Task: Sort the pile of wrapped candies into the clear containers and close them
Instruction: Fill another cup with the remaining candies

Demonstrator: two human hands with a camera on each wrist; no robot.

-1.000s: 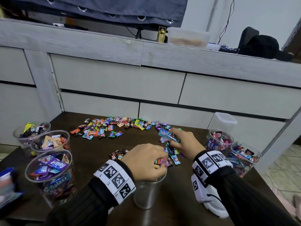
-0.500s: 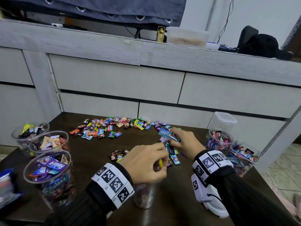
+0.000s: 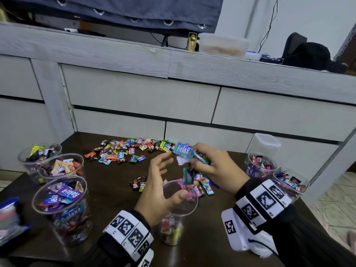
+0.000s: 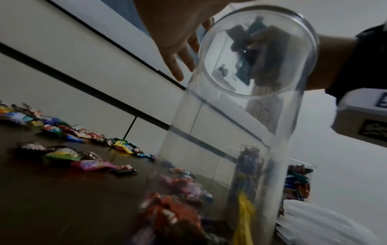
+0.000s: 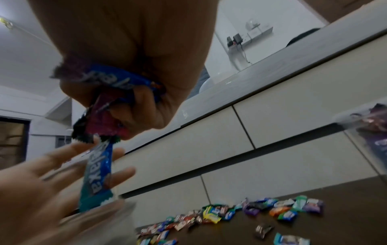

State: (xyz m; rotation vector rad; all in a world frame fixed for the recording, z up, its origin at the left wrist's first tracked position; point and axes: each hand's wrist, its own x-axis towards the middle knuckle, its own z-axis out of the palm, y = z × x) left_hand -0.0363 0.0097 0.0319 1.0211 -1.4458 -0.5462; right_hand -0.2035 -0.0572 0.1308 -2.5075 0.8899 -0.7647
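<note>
Sorting in progress, mid-cycle. A teal Relaxa candy [image 3: 183, 152] sticks out from a bunch of wrapped candies gripped in the right hand [image 3: 215, 166], raised above the near heap of candies [image 3: 200, 185] at the middle of the dark table [image 3: 107, 189]. The right wrist view shows the fingers curled tight round several wrappers, one blue-teal Relaxa wrapper [image 5: 97, 175] dangling below the fist. The left hand [image 3: 159, 191] hovers with fingers spread and empty above the mouth of the near clear tumbler [image 3: 177, 212], thumb over its rim; whether it touches the rim cannot be told. This tumbler holds only a shallow layer of candies (pink, red and yellow, by the left wrist view).

Judged step: gathering one kind and passing it toward its container. The next move likely calls for a clean transfer or drop without spilling the loose wrappers.

A long scatter of unsorted candies [image 3: 131, 151] lies along the far edge of the table. Three open tumblers [image 3: 57, 191] stand at the left, two more [image 3: 261, 166] at the right, beside a lidded container [image 3: 265, 143]. Much remains; the tumblers are still uncovered.
</note>
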